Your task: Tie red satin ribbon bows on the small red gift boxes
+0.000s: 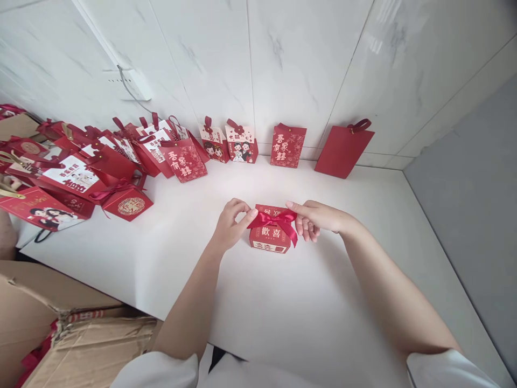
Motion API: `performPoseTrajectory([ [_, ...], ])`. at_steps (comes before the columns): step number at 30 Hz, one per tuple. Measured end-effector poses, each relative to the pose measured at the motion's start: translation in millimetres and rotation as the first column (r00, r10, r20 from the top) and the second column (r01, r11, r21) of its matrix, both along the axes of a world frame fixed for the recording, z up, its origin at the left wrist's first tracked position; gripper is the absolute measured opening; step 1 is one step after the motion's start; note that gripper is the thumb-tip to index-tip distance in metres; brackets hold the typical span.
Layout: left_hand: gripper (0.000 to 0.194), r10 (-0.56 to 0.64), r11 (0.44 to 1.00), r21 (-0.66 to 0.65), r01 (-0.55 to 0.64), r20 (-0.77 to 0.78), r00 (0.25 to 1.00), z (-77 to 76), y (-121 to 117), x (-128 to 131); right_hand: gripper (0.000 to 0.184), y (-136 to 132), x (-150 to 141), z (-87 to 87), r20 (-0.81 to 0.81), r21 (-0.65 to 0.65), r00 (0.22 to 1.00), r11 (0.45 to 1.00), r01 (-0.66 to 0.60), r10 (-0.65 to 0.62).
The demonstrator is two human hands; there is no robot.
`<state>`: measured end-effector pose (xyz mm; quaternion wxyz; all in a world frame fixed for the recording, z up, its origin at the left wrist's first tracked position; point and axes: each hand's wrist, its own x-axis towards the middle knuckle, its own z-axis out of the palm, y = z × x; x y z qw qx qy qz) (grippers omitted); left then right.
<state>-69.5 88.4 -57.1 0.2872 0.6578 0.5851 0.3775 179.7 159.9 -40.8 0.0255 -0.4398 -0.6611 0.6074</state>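
In front of me on the white table stands a small red gift box (270,241) with gold lettering. A red satin ribbon (276,218) is tied in a bow across its top, one tail hanging down the front right. My left hand (236,218) pinches the bow's left loop between thumb and fingertip. On the other side, my right hand (313,218) has thumb and fingers closed at the bow's right loop, its other fingers curled beside the box.
Many finished red gift boxes (131,203) crowd the table's left. Several more (288,148) stand along the tiled wall, with a plain red one (345,151) at right. An open cardboard box (100,339) sits at lower left. Part of another person's arm (6,237) shows at far left.
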Motion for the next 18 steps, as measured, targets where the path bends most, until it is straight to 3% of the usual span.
performPoseTrajectory([
  [9, 0.022, 0.005, 0.995, 0.095, -0.003, -0.024, 1.000, 0.6, -3.2, 11.5, 0.052, -1.1, 0.1, -2.4, -0.187, 0.020, 0.981, 0.999, -0.049, 0.052],
  [18, 0.032, 0.010, 1.000, -0.026, -0.007, 0.095, 0.995, 1.4, -2.1, 8.6, 0.048, -2.9, 1.1, -1.8, -0.198, 0.036, 0.978, 0.998, -0.058, 0.064],
])
